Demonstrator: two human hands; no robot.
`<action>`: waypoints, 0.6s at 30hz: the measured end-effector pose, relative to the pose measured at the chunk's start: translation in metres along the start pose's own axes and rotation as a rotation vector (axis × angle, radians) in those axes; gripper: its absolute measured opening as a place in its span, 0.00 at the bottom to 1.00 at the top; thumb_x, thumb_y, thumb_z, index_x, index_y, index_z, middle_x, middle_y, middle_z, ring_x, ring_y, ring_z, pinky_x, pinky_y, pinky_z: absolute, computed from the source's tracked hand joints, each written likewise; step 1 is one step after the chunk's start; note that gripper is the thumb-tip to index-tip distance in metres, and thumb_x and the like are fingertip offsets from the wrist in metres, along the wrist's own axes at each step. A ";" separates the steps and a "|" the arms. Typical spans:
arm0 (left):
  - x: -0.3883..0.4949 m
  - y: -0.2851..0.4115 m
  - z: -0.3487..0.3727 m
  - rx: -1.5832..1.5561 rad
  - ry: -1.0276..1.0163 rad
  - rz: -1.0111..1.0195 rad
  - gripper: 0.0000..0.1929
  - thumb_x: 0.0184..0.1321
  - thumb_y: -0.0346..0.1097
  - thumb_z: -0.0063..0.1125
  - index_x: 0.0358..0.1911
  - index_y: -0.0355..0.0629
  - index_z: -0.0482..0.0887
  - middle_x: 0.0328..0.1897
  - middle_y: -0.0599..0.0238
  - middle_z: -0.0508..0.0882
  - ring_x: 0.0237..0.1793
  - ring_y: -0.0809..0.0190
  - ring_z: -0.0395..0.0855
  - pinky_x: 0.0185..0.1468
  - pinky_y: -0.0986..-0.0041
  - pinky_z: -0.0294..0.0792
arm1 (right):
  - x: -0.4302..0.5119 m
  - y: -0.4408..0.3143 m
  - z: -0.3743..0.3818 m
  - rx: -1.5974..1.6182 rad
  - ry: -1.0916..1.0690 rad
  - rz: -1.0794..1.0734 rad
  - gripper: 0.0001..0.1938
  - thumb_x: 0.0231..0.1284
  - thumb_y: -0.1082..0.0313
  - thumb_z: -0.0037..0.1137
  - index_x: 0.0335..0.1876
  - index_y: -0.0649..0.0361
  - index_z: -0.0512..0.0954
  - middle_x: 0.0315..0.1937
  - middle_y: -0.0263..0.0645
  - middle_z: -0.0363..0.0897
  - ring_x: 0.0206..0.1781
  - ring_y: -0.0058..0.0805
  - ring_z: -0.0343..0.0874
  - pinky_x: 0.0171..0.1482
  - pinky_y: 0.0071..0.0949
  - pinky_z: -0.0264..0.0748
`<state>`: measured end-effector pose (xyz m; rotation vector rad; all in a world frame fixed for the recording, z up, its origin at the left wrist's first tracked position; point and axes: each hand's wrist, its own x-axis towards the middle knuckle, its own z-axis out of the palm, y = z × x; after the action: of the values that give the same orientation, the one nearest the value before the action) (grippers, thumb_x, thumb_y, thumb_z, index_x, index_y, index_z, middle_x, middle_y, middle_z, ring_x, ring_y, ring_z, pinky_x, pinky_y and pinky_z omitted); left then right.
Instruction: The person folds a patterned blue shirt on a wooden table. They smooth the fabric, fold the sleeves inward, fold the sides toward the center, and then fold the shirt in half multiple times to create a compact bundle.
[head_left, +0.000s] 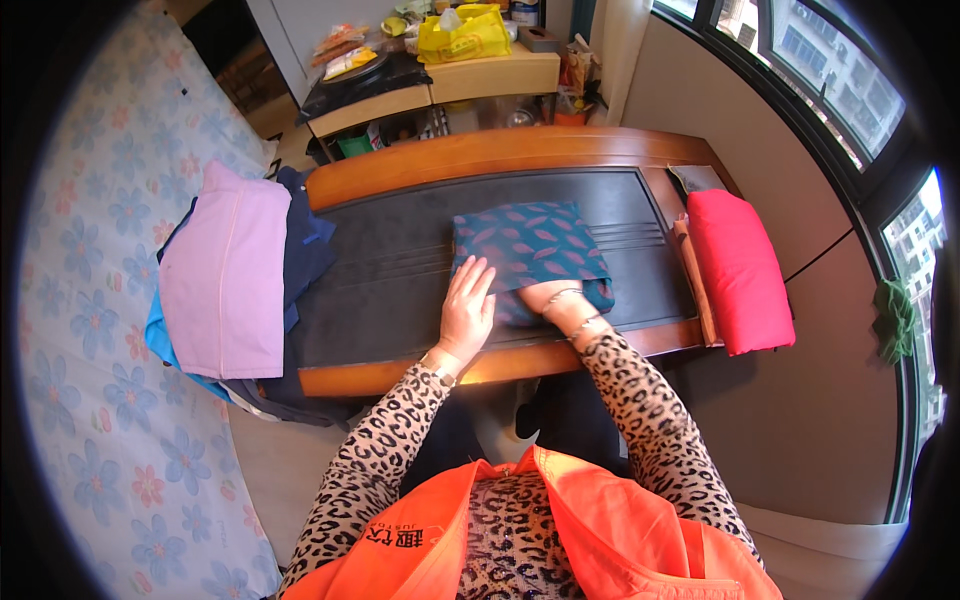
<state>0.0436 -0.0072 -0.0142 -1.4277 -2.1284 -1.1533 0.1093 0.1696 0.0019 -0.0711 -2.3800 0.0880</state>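
Observation:
A folded teal cloth with a pink leaf pattern (529, 236) lies on the dark inset top of a wooden table (390, 300). At its near left edge rests my left hand (469, 307), palm down, fingers pointing away from me and nearly together. My right hand (541, 294) reaches in beneath the upper layer of the cloth; its fingers are hidden, so its grip does not show. A bracelet and a band sit on the right wrist, and a watch is on the left one.
Folded lilac cloth (232, 277) lies over dark and blue garments at the left end. A red folded padded item (739, 270) lies at the right end. Beyond stands a side table (487, 75) with a yellow bag (465, 37). A flowered curtain (127, 337) hangs left; windows are right.

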 end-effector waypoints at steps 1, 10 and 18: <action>-0.002 -0.002 0.000 0.032 -0.026 0.014 0.21 0.59 0.24 0.57 0.58 0.36 0.82 0.66 0.48 0.79 0.70 0.42 0.72 0.72 0.58 0.66 | -0.006 0.007 -0.008 -0.010 -0.024 0.068 0.14 0.69 0.59 0.47 0.45 0.55 0.84 0.46 0.47 0.86 0.49 0.45 0.84 0.53 0.44 0.76; -0.006 -0.010 -0.004 -0.037 -0.041 -0.033 0.27 0.55 0.17 0.52 0.62 0.39 0.79 0.68 0.48 0.77 0.73 0.43 0.69 0.73 0.59 0.66 | -0.066 0.016 -0.055 -0.069 -0.412 0.266 0.16 0.69 0.55 0.48 0.36 0.58 0.82 0.29 0.43 0.84 0.41 0.46 0.83 0.51 0.44 0.74; -0.009 -0.005 -0.008 -0.047 0.219 -0.111 0.24 0.55 0.20 0.55 0.59 0.39 0.78 0.61 0.51 0.79 0.60 0.44 0.78 0.65 0.62 0.72 | -0.062 -0.022 -0.069 0.081 -0.292 0.137 0.23 0.61 0.55 0.62 0.55 0.64 0.76 0.49 0.50 0.78 0.53 0.48 0.76 0.57 0.42 0.70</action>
<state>0.0422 -0.0198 -0.0177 -1.1543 -2.0603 -1.3425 0.2010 0.1460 0.0112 -0.1940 -2.6574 0.2772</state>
